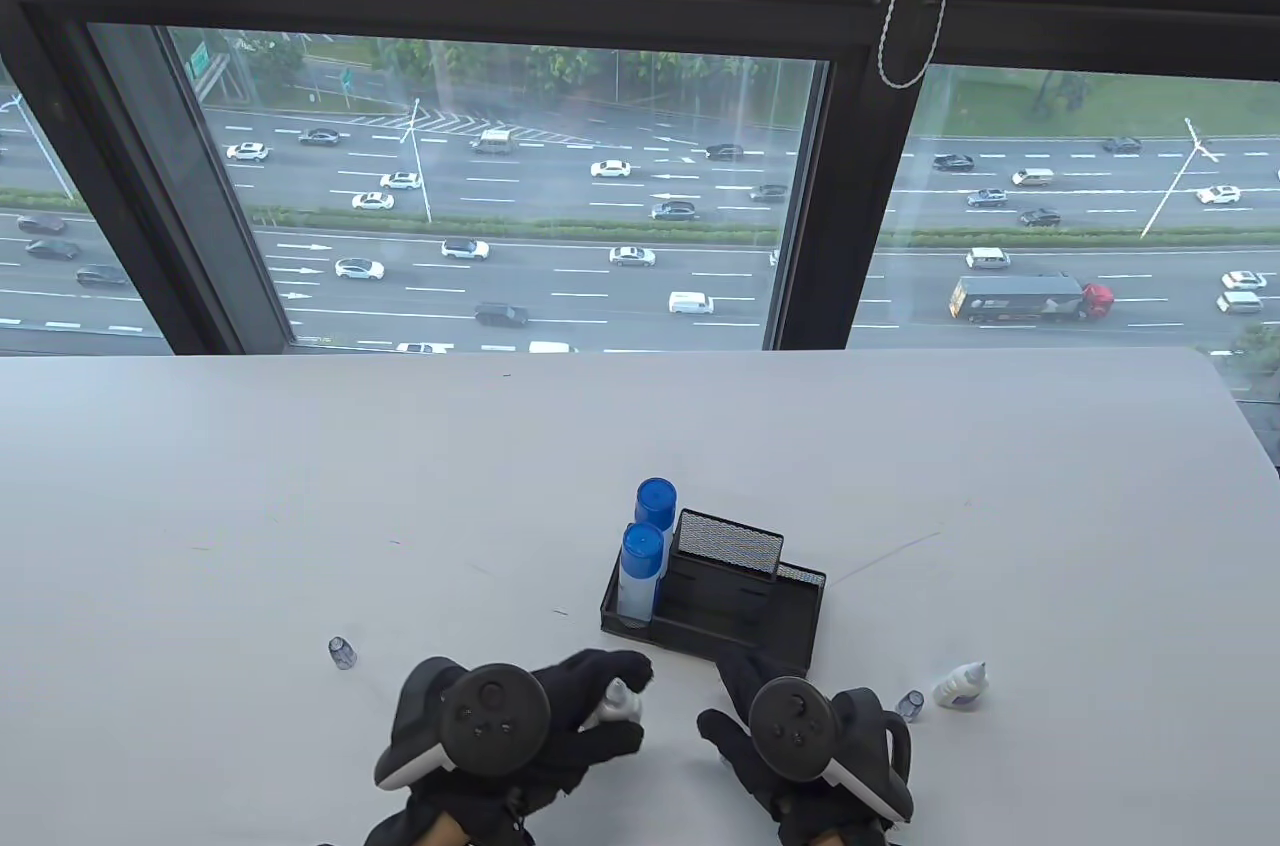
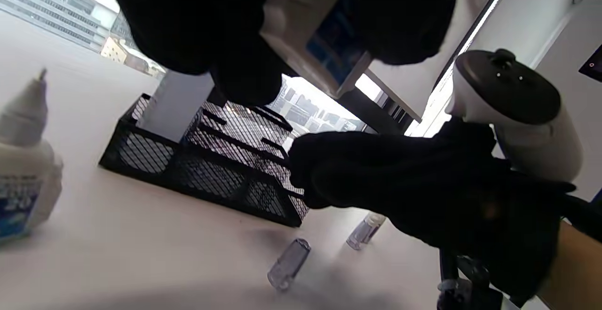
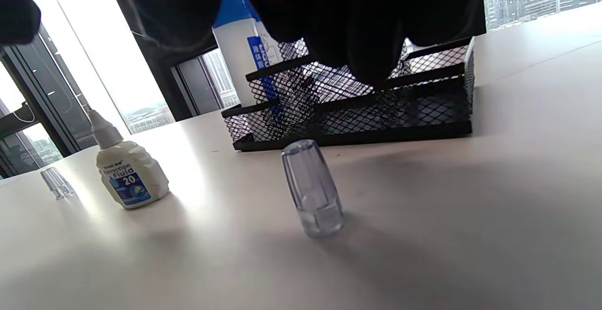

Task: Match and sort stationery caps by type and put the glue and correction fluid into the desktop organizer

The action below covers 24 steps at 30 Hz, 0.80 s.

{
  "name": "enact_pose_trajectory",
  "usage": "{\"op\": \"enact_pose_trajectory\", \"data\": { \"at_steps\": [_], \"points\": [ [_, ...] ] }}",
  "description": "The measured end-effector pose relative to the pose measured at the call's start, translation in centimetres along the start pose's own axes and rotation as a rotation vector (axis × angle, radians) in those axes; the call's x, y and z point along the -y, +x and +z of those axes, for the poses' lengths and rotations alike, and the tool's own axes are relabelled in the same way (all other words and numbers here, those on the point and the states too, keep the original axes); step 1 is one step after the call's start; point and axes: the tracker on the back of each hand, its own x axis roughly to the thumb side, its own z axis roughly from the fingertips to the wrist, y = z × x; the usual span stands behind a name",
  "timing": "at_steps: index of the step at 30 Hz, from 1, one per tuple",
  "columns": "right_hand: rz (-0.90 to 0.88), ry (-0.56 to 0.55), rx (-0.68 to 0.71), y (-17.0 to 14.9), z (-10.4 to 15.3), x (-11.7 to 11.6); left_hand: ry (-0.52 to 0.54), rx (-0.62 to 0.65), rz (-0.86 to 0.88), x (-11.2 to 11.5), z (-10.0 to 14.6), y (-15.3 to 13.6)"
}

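Grips a white bottle [image 1: 615,701] in the left hand [image 1: 560,721], fingers and thumb curled round it, nozzle bare, just short of the organizer [image 1: 812,606]'s front wall. Looks like correction fluid, going by the blue label in the left wrist view.

Over to the right hand [image 1: 790,726]: palm down, fingers loosely stretched toward the organizer, thumb out to the side, nothing in it. Close to the left hand, nearly level with it.

Now the bit that matters: caps. Shows a clear cap [image 3: 312,187] in the right wrist view, standing upright, closed end up, right under the right fingers, between them and the mesh front. Spots another, the right cap [image 1: 910,705], just beside the right hand on its outer side; cannot tell whether that is the same one. Leaves the left cap [image 1: 342,652] well apart, out past the left hand.

So probably a right-hand job: short reach, straight down, pinch across the upright cap, carry it left onto the waiting nozzle.

Further out: a second bottle [image 1: 962,686] beyond the right cap, tipped over, also uncapped. Two glue sticks [image 1: 642,556], blue caps on, upright at the organizer's left end.
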Motion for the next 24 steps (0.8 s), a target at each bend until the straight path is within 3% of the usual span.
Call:
{"op": "enact_pose_trajectory", "data": {
  "at_steps": [3,5,13,24],
  "points": [
    [0.012,0.021,-0.006,-0.1,-0.2,-0.3,-0.087,-0.018,0.021,3.1,-0.5,-0.9],
    [0.024,0.05,-0.008,-0.1,-0.3,-0.5,-0.114,-0.041,-0.009,3.8,-0.5,-1.5],
    [0.179,0.193,-0.029,0.8,-1.2,-2.6,-0.074,-0.103,0.037,4.2,0.6,-3.7],
    [0.31,0.236,-0.073,1.3,-1.6,-3.9,-0.047,-0.097,0.03,4.5,0.8,-3.4]
  ]
}}
